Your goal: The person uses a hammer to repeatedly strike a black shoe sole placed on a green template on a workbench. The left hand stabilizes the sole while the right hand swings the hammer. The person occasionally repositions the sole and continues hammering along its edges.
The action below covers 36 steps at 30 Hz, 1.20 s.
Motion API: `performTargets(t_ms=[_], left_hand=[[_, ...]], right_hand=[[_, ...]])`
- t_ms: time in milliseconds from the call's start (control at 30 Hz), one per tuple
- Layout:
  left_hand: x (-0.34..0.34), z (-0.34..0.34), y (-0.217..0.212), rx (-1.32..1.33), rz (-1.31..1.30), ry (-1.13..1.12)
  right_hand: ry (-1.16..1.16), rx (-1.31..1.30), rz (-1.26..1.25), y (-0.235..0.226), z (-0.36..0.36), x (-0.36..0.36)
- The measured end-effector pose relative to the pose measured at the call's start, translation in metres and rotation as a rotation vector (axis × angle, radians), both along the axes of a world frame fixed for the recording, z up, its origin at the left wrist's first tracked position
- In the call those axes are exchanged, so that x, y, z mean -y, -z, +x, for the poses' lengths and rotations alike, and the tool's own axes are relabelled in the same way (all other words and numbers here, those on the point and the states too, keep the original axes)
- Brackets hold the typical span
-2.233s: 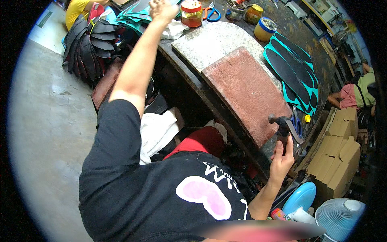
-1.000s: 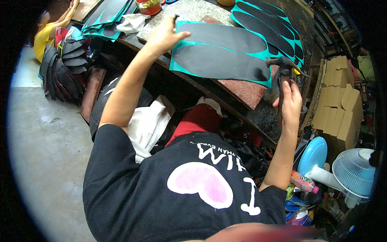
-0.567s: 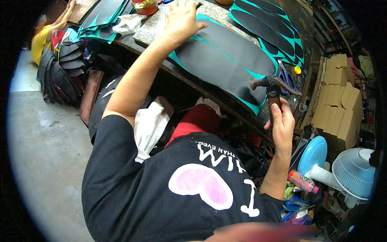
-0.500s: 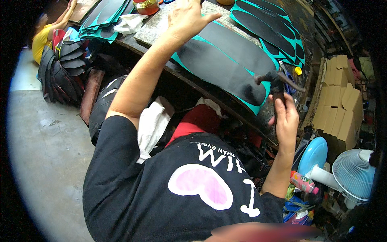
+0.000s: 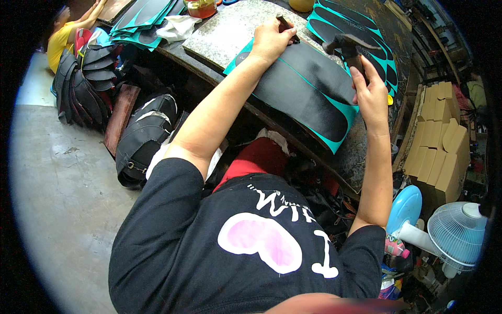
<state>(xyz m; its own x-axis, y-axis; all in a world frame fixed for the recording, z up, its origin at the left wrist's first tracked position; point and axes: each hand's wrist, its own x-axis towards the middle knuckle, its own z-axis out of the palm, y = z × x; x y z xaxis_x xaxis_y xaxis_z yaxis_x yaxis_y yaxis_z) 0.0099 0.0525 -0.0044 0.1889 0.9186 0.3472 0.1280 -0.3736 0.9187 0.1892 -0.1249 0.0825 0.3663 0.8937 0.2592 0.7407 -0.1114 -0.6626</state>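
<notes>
My left hand (image 5: 270, 41) is closed around a short dark rod-like tool (image 5: 284, 23), possibly a punch. It stands over the upper edge of a teal sheet (image 5: 346, 111) printed with large black sole shapes. In my right hand (image 5: 372, 94) is a hammer (image 5: 353, 57), gripped by its handle. The hammer head is raised above the right part of the sheet, apart from the dark tool. The lower end of that tool is partly hidden by my fingers. Beneath the sheet lies a speckled stone slab (image 5: 219, 36) on the workbench.
More teal-and-black sheets (image 5: 361, 21) lie at the far right, and another stack (image 5: 138, 21) at the far left. A white cloth (image 5: 178, 27) and a jar (image 5: 201, 8) stand nearby. Cardboard boxes (image 5: 436, 152) and a fan (image 5: 457, 233) are at right. Another person (image 5: 63, 39) sits far left.
My left hand has come right and down onto the sheet, and the dark tool now shows in it. The hammer has risen and moved away from me. The sheet looks slightly shifted.
</notes>
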Motion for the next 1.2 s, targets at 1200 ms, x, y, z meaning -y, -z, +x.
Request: performTargets(t_ms=[1200], left_hand=[[0.014, 0.007, -0.010, -0.237, 0.294, -0.003]], right_hand=[[-0.131, 0.137, 0.503, -0.049, -0.024, 0.016]])
